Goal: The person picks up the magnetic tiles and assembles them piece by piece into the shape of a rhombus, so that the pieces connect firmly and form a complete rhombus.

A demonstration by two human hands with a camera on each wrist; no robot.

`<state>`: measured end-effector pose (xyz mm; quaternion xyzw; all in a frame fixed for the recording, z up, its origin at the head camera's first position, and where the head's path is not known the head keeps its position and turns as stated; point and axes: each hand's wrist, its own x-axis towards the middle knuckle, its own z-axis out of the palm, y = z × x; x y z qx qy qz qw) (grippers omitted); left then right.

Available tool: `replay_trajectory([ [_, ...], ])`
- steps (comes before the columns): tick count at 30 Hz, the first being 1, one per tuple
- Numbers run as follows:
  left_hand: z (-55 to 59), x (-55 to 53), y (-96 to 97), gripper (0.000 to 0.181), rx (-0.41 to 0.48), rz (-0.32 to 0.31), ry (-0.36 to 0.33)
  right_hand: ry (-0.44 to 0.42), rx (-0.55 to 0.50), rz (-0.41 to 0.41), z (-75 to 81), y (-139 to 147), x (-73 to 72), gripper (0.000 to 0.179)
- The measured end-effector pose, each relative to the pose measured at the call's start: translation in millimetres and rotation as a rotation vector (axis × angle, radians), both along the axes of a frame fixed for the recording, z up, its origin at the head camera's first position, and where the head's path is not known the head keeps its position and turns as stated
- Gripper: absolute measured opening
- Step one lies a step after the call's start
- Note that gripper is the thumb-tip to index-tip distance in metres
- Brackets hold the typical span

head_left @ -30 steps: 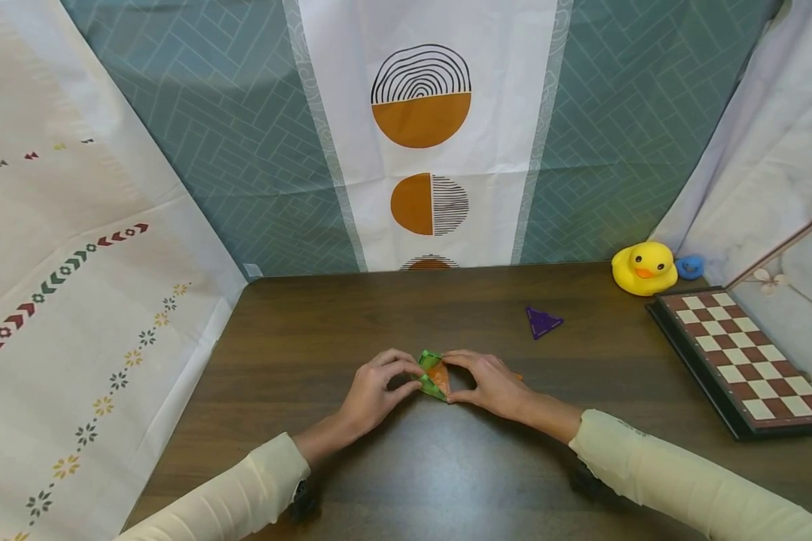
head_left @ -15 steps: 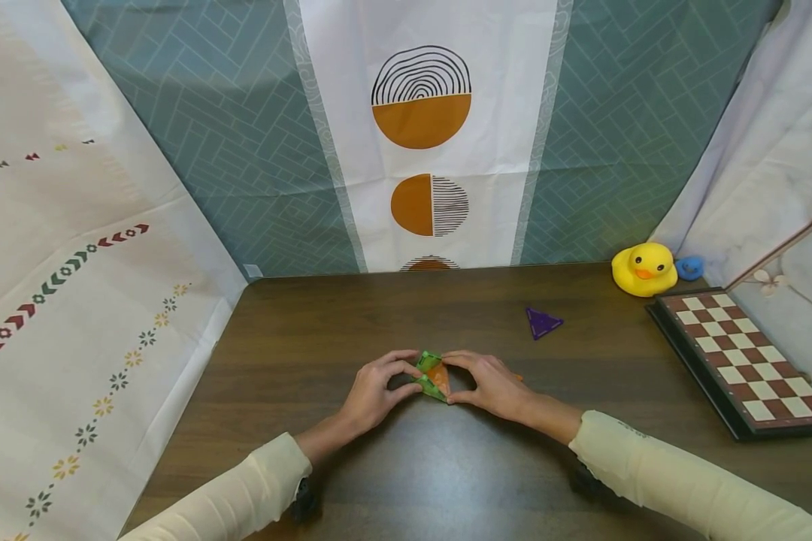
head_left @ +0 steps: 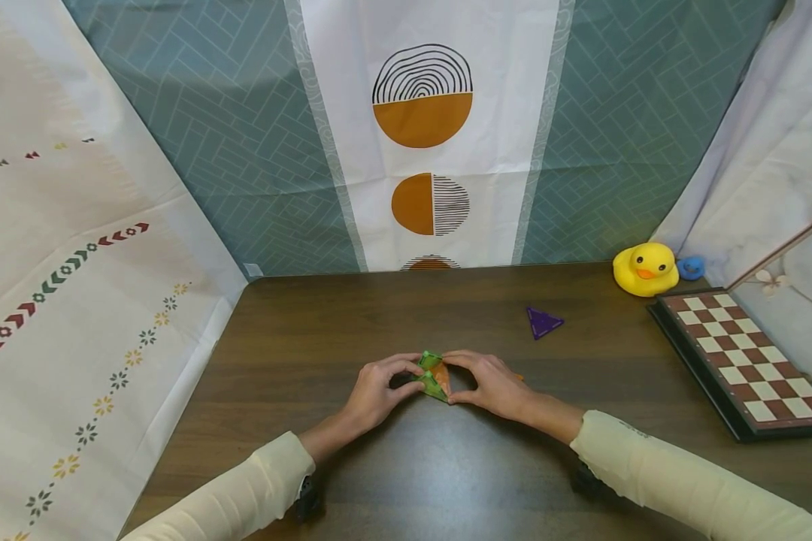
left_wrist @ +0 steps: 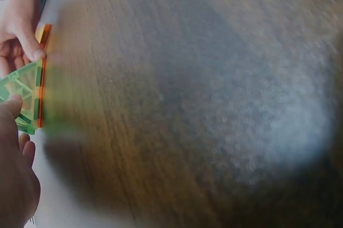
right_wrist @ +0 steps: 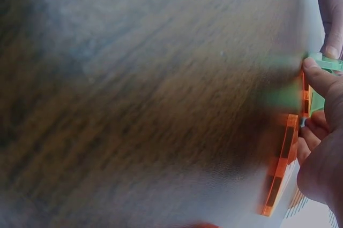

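In the head view, the fingers are covering parts of the orange piece (head_left: 440, 372); behind the right hand (head_left: 492, 385), an orange sliver (head_left: 519, 376) is mostly hiding, its shape unclear; the left hand (head_left: 371, 391), left of the orange piece, is pinching green plastic between thumb and fingers; the right hand is gripping the orange piece between spread thumb and fingertips; two green pieces (head_left: 433, 385) are showing against the orange piece; one purple triangle (head_left: 544, 322) is lying beyond and right of it; one yellow duck (head_left: 645, 269), one blue object (head_left: 691, 267) and one checkered board (head_left: 751, 357) are sitting farther right of it on the table (head_left: 311, 315).

In the left wrist view, the frame edge is cutting off the left hand; its thumb is pressing a green piece beside the orange piece's edge.

In the right wrist view, two orange edges are showing; a red-orange bit (right_wrist: 203, 225) is running out of frame; the right thumb is touching the orange piece's end.
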<state>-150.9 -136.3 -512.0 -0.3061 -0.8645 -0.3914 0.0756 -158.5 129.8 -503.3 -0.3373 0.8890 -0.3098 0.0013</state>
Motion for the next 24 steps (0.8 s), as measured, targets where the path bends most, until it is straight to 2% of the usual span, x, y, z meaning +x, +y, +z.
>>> replay_trajectory([
  [6,0.3,0.7,1.2,0.019,0.021,0.000,-0.029,0.000,-0.011,-0.003,-1.3,0.4,-0.9,0.071],
  [13,-0.6,0.3,2.5,0.020,0.026,-0.007,-0.011,-0.035,-0.063,0.005,-1.7,1.5,-1.1,0.079],
  [17,-1.4,0.3,2.4,0.020,0.015,0.003,-0.005,-0.021,-0.063,0.030,-1.4,2.9,-0.8,0.084],
  [24,-3.7,0.9,1.9,0.021,-0.003,0.010,0.034,-0.035,-0.071,0.039,-0.3,3.0,-0.9,0.081],
])
